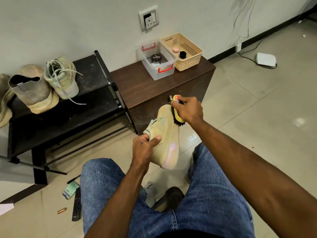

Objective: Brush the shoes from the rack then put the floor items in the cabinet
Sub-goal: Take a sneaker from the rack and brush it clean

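Note:
My left hand (145,146) grips a tan sneaker (169,134) by its collar, holding it in the air above my knees, toe pointing away. My right hand (187,109) holds a yellow shoe brush (177,115) whose dark bristles press on the sneaker's toe area. The matching sneaker (62,78) and a grey-tan boot (32,93) stand on the black shoe rack (96,79) at the left. On the floor at lower left lie a black remote (76,206), a green-white packet (70,190), a pen (73,179) and a small brass-coloured object (61,210).
A dark wooden cabinet (145,88) stands right of the rack, doors shut. On it sit a clear box (157,60) with a polish tin and a beige basket (183,52). A white device (265,59) with a cable lies on the tiled floor at right.

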